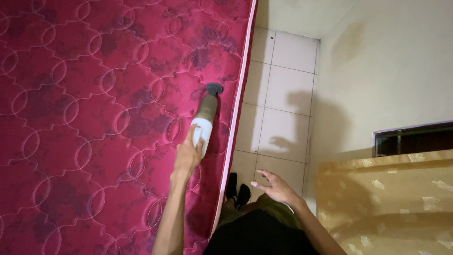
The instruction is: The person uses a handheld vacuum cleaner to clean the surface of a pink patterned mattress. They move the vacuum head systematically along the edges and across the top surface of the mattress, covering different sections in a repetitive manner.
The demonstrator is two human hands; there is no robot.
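Your left hand (pixel 188 155) is wrapping closed around the white body of a handheld vacuum cleaner (pixel 204 123), arm stretched forward. The vacuum is lying angled on the crimson quilted mattress (pixel 94 118), its dark nozzle (pixel 214 88) pressing on the fabric near the mattress's pale piped edge (pixel 236 123). Your right hand (pixel 276 187) is hanging empty, fingers spread, over the white tiled floor (pixel 283 104) beside the bed. A golden patterned curtain (pixel 391 203) is sitting at lower right.
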